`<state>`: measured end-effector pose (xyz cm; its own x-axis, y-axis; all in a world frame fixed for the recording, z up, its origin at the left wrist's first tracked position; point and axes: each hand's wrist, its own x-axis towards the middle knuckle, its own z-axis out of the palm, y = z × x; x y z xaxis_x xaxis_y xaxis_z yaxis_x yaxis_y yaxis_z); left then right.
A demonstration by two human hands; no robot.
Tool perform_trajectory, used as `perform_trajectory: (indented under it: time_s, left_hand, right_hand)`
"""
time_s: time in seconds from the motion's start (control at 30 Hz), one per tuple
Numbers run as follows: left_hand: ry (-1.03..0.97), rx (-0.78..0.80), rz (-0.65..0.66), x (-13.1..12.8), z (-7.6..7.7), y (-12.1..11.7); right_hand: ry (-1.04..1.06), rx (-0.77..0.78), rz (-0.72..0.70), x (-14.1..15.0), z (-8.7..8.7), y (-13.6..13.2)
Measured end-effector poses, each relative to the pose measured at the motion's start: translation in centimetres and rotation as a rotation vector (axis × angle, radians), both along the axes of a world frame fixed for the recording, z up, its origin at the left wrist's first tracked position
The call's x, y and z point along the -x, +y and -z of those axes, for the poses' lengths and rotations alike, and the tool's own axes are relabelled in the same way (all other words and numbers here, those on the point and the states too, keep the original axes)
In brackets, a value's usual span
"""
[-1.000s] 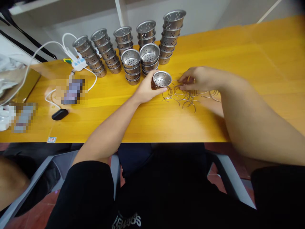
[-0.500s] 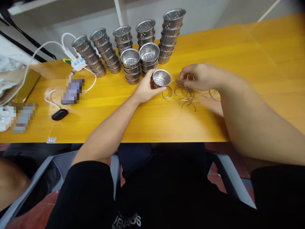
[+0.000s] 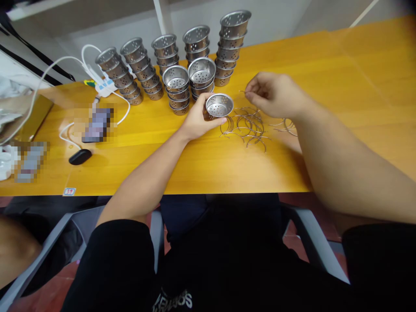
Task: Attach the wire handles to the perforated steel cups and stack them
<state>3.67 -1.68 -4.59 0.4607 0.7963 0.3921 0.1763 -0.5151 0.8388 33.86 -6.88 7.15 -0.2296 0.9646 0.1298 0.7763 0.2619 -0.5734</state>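
Observation:
A small perforated metal cup (image 3: 219, 106) is gripped by my left hand (image 3: 196, 119), its open top tilted up toward me. My right hand (image 3: 271, 95) is raised over the table to the right of the cup, thumb and fingers pinched on a thin wire ring (image 3: 242, 91), of which only a short end shows. Below and between the hands lies a loose pile of curved wire rings (image 3: 251, 125). A few more rings (image 3: 289, 126) lie partly hidden behind my right forearm.
Stacks of perforated cups (image 3: 230, 47) stand along the back of the yellow table (image 3: 341, 95), with shorter stacks (image 3: 177, 89) in front. To the left are a power strip (image 3: 105, 87) with white cables, a blurred phone (image 3: 98, 125) and a black earbud case (image 3: 80, 157). Another person's knee (image 3: 16, 247) shows at lower left.
My right hand has lifted up from the wire pile, with a wire end now showing at its fingertips. My left hand still holds the cup in nearly the same place.

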Motion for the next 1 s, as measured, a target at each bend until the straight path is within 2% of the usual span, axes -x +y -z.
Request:
perform_trajectory:
  time_s: [0.1,0.3,0.5,0.67,1.0]
  left_hand:
    - [0.017,-0.018,0.001,0.0,-0.4,-0.3]
    - [0.03,-0.047,-0.013,0.1,-1.2,-0.6]
    - [0.072,-0.093,-0.08,0.1,0.5,0.9]
    - [0.04,-0.143,-0.035,-0.2,1.4,1.5]
    - [0.068,-0.068,-0.079,-0.1,-1.7,-0.8]
  right_hand:
    - [0.051,-0.01,0.033,0.5,0.2,0.0]
    - [0.095,0.004,-0.032,1.4,-0.4,-0.7]
    - [0.1,0.021,-0.049,2.1,-0.2,-0.7]
    - [0.112,-0.003,-0.019,2.4,0.1,-0.7]
    - [0.112,0.033,-0.026,3.4,-0.5,-1.5]
